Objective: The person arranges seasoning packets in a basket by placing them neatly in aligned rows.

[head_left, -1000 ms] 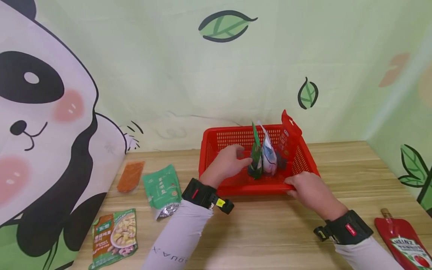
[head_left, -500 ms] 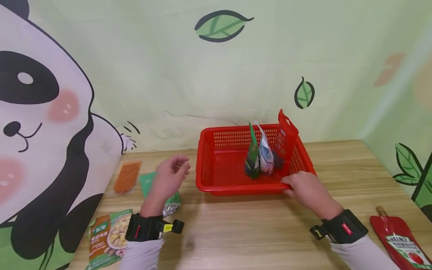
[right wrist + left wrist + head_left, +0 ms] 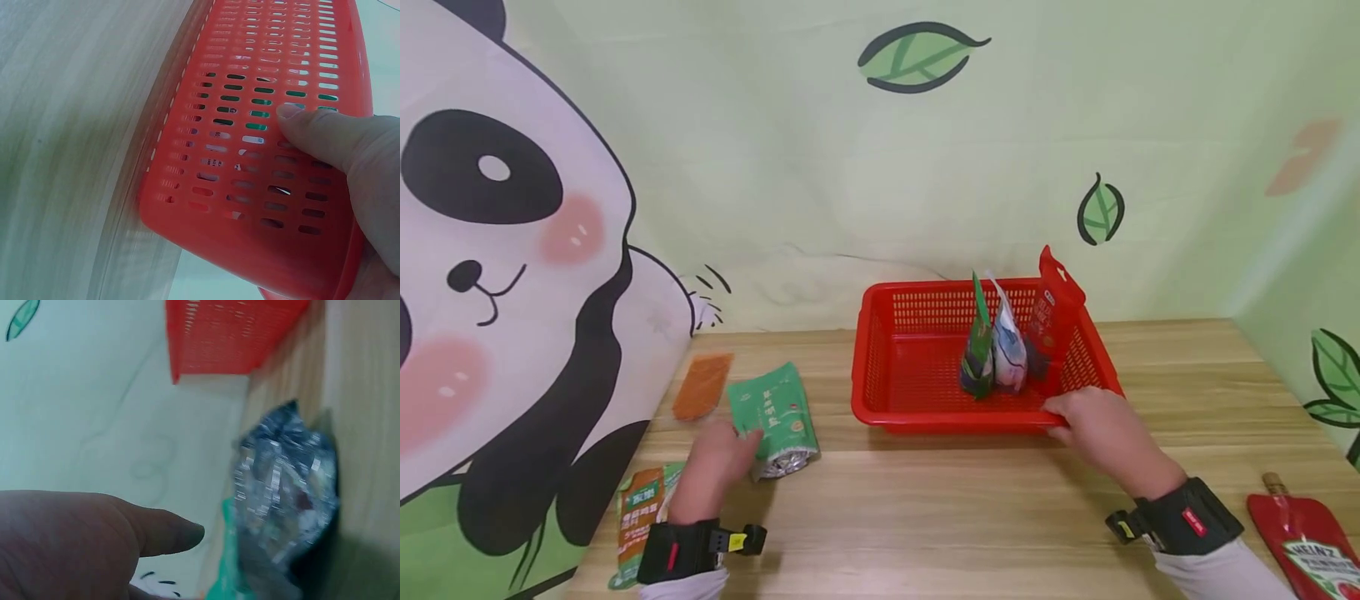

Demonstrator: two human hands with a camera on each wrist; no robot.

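My left hand [image 3: 713, 468] is beside a green pouch [image 3: 772, 410] with a silvery crumpled bottom that lies on the table. In the left wrist view the thumb [image 3: 165, 532] points straight toward the pouch's foil end [image 3: 284, 487], with a gap between them; the other fingers are mostly hidden. My right hand [image 3: 1105, 429] grips the front rim of a red plastic basket [image 3: 917, 418] near its right corner. The right wrist view has that thumb [image 3: 312, 128] pressed on the slotted outer wall. Inside the basket stand a green packet [image 3: 977, 358], a white-blue packet [image 3: 1009, 354] and a red packet [image 3: 1054, 321].
An orange packet [image 3: 702, 386] lies at the table's back left. Nearer, a brown and green food packet [image 3: 642, 508] is partly covered by the left hand and wrist. A red Heinz ketchup pouch [image 3: 1303, 533] rests at the front right. A printed cloth wall [image 3: 820, 183] rises behind the table.
My left hand has left the inside of the basket and moved left and toward me, down beside the green pouch. My right hand stays on the basket rim.
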